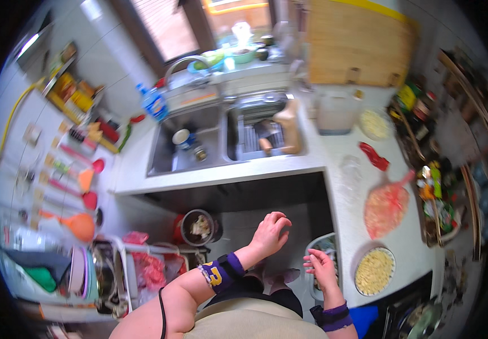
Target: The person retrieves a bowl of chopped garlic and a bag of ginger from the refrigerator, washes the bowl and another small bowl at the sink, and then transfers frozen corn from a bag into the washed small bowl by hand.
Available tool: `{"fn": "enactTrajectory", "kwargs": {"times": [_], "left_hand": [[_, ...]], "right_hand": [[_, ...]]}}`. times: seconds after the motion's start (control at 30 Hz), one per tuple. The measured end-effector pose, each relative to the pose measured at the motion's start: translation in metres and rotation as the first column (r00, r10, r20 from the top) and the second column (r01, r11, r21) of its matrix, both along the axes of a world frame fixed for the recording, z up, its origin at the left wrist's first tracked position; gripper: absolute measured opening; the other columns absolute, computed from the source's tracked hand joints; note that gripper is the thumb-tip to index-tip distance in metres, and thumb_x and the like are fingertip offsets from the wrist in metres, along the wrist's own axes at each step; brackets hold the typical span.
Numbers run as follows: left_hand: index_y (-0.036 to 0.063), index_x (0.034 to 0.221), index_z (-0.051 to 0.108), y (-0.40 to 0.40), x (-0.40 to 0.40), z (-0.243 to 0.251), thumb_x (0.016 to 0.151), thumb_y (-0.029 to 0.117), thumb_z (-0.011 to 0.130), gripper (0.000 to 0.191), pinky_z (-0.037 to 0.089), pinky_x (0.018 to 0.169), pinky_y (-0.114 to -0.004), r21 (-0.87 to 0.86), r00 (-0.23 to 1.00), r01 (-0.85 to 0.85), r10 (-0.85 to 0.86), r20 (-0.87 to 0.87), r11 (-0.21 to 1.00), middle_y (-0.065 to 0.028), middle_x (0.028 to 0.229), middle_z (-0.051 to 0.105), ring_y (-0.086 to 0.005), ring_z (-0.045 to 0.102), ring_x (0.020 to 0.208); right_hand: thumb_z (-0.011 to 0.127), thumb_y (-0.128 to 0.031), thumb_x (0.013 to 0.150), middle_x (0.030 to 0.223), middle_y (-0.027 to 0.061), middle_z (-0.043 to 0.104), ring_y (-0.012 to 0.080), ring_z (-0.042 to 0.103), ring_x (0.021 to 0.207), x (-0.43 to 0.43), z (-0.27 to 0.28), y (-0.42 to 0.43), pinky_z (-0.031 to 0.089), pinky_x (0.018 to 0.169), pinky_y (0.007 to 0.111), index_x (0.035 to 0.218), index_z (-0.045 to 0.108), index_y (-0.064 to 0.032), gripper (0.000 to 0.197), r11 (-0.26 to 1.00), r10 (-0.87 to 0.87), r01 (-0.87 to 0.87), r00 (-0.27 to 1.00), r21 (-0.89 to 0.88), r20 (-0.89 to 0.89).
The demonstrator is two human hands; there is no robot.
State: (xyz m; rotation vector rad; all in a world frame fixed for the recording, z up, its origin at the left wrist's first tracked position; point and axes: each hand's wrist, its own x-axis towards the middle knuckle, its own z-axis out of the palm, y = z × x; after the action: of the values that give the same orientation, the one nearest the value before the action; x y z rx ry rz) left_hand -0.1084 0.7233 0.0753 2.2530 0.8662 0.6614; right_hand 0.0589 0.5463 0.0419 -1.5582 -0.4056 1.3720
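My left hand hangs in the air above the floor in front of the counter, fingers apart and a little curled, holding nothing. Lower and to its right, my right hand is empty too, its fingers loosely spread beside the counter's edge, over a white bin. To the right of it, on the counter, stands a round dish of pale yellow chopped food. Above that dish lies a reddish plastic bag with contents. A red crumpled packet and a second bowl of pale food are farther back.
A double steel sink holds a white and blue cup and a small jar. A pot with scraps stands below the counter. A wooden cutting board leans behind; bottles and sauces line the right wall, utensils the left.
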Motion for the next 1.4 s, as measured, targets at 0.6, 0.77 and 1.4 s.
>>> {"fn": "enactTrajectory", "kwargs": {"times": [0.6,0.77,1.4], "left_hand": [[0.0051,0.1,0.06,-0.103,-0.471,0.128,0.076,0.005,0.067,0.025,0.043,0.09,-0.04,0.338,0.587,-0.789,0.791,0.172,0.512,-0.011,0.102,0.06,-0.0313,0.056,0.1],[0.0026,0.103,0.059,-0.154,-0.573,0.154,0.074,0.006,0.069,0.03,0.041,0.093,-0.041,0.558,0.278,-0.807,0.958,0.066,0.196,-0.0128,0.107,0.061,-0.033,0.055,0.104],[0.0076,0.102,0.07,-0.18,-0.628,0.123,0.074,0.018,0.073,0.03,0.041,0.085,-0.039,0.434,0.293,-0.816,0.921,-0.256,0.381,-0.0067,0.099,0.066,-0.0262,0.057,0.093]], "right_hand": [[0.058,-0.017,0.095,0.097,0.0021,0.067,0.0074,0.06,0.081,-0.412,0.051,0.172,0.047,0.068,0.022,0.118,0.06,-0.006,0.026,0.401,0.893,-0.881,0.437,0.252,0.106],[0.06,-0.015,0.093,0.094,0.0022,0.066,0.008,0.059,0.08,-0.519,0.08,0.182,0.047,0.069,0.022,0.116,0.061,-0.0033,0.026,0.159,0.937,-0.899,0.267,0.408,0.224],[0.066,-0.027,0.088,0.09,0.0144,0.067,0.0174,0.065,0.076,-0.674,0.1,0.206,0.051,0.068,0.031,0.118,0.055,0.0011,0.042,-0.035,0.874,-0.899,0.184,0.437,0.45]]}}
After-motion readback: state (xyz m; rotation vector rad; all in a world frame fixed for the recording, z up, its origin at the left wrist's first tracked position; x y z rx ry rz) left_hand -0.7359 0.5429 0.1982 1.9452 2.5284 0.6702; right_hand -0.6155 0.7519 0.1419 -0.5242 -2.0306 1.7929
